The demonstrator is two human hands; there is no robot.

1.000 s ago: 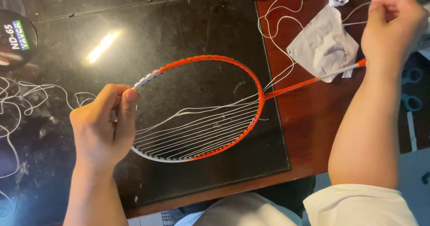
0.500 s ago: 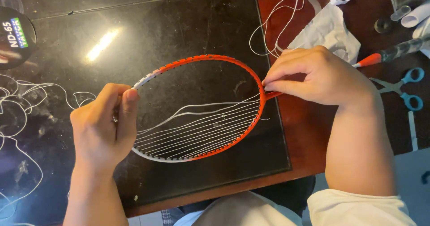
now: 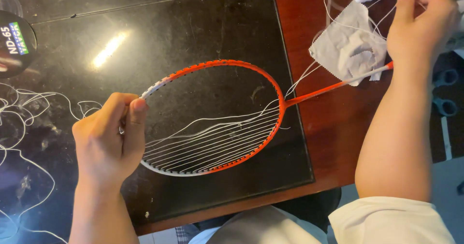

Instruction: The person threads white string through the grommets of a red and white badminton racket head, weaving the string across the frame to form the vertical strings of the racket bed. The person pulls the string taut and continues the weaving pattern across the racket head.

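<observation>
Left hand [image 3: 108,140] closed around the head end of the orange and white racket frame [image 3: 212,116], fingers [image 3: 135,123] wrapped over the rim where the white section meets the orange, thumb pressed along the outside. Right hand [image 3: 420,24] raised at the upper right, fingers pinched narrow on a strand of white string [image 3: 309,75], drawn taut from the throat of the frame up toward the pinch. Frame held flat, just above the desk [image 3: 193,31], head to the left, thin orange shaft [image 3: 338,84] running right and slightly up, passing behind the right wrist. Lower half of the head already laced with a fan of parallel white strings; upper half open, with a couple of loose strands curving across. Under the head, a dark glossy mat with a bright glare spot; under the shaft, reddish-brown wood. A crumpled grey cloth [image 3: 348,46] lying just beside the shaft, below the right hand, more loops of string trailing over it. Loose white string [image 3: 29,104] coiled on the mat at the far left. A round black spool lid [image 3: 14,43] at the upper left edge. Blue-handled scissors [image 3: 447,92] partly hidden behind the right forearm.
</observation>
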